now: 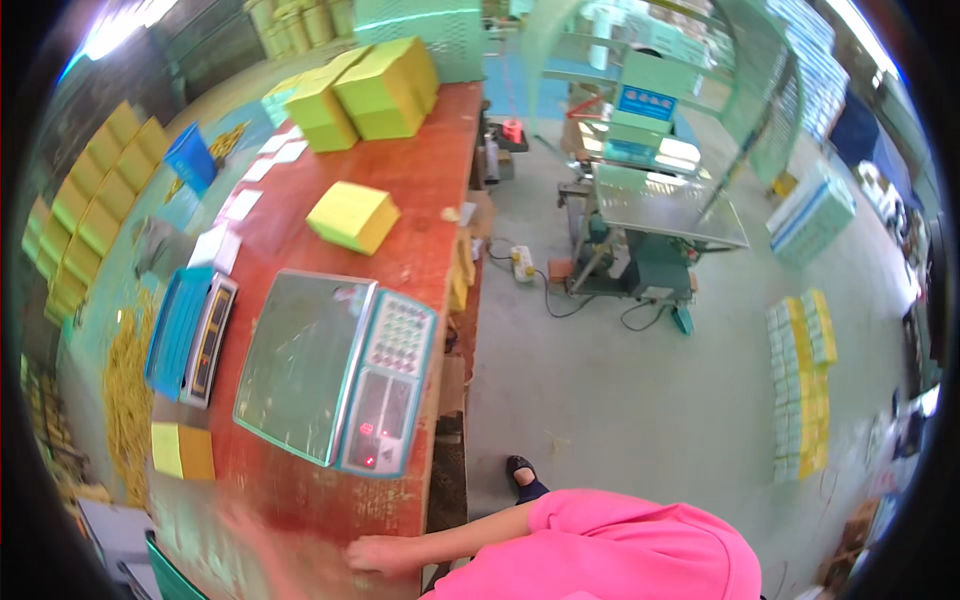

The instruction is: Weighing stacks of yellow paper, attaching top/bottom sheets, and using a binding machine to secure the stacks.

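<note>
My right hand (378, 555) rests on the red tabletop (390, 500) near its front edge, fingers curled in; whatever lies under them is hidden. Over the table to its left, my left hand (250, 535) is smeared by motion, so its fingers cannot be made out. Just beyond both hands lies a counting scale (300, 360) with a bare metal plate, and its keypad panel (390, 380) shows red lit digits. A small yellow block (182, 450) sits left of the scale, close to my left hand. Farther up the table is a larger yellow block (352, 218).
A second, blue scale (182, 335) stands at the table's left edge. Large yellow blocks (380, 90) are stacked at the far end. A metal-topped machine (660, 205) and its cable occupy the floor to the right. Wrapped packs (800, 385) stand farther right.
</note>
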`<state>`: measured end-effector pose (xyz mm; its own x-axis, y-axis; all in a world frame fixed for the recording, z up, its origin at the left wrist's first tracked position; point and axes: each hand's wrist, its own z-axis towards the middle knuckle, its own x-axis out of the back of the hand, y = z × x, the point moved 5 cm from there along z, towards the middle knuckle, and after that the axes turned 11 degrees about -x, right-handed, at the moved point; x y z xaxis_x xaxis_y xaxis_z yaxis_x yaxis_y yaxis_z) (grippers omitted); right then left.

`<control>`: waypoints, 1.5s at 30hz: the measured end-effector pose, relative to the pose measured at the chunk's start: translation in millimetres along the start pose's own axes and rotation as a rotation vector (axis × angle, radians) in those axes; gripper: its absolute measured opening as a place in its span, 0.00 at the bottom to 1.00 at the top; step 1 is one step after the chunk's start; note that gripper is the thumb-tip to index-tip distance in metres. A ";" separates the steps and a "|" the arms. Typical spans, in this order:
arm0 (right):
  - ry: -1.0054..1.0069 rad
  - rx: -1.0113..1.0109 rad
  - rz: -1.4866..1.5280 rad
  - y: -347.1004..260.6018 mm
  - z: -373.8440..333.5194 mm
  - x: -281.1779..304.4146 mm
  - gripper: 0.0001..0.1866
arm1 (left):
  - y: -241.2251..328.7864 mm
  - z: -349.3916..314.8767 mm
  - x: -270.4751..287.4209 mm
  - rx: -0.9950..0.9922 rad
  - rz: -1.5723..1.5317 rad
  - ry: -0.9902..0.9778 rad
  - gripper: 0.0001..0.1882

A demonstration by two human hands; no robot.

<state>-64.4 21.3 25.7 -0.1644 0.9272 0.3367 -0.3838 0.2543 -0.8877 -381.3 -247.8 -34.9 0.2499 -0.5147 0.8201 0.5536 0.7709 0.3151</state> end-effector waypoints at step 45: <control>1.578 -1.870 0.622 81.4 -938.4 -92.6 0.12 | 1012.3 -340.1 -134.2 -1.526 -0.552 -1.278 0.22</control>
<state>772.3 214.3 -372.3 0.8679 0.1802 0.4630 0.3375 -0.8977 -0.2833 415.7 474.0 11.7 -0.3385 0.4822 0.8080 0.5994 -0.5514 0.5802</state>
